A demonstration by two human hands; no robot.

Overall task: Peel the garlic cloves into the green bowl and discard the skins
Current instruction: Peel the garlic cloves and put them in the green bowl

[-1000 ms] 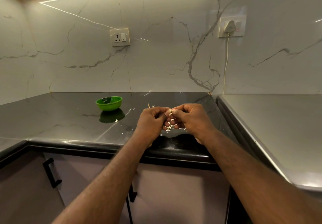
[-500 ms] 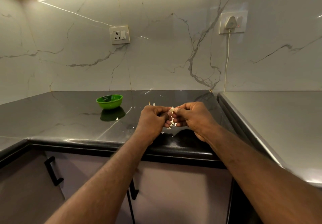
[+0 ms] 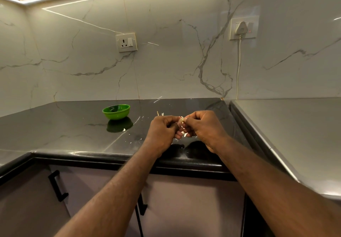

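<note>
My left hand (image 3: 163, 130) and my right hand (image 3: 202, 128) meet above the black counter, fingers curled. Between their fingertips both pinch a small pale garlic clove (image 3: 181, 120) with loose papery skin hanging below it. The green bowl (image 3: 116, 111) stands on the counter to the left of my hands, a hand's width or more away; what it holds is not visible. Small white skin flakes (image 3: 124, 130) lie scattered on the counter in front of the bowl and around my hands.
The black glossy counter (image 3: 73, 131) runs into a corner with marble walls. A steel surface (image 3: 287, 126) adjoins on the right. A wall socket (image 3: 126, 42) sits behind the bowl, and a plugged charger (image 3: 242, 28) with a white cable hangs at the right.
My hands have stayed together on the clove, fingers working at its skin. The camera has tilted slightly, so the scene sits a little differently in the frame.
</note>
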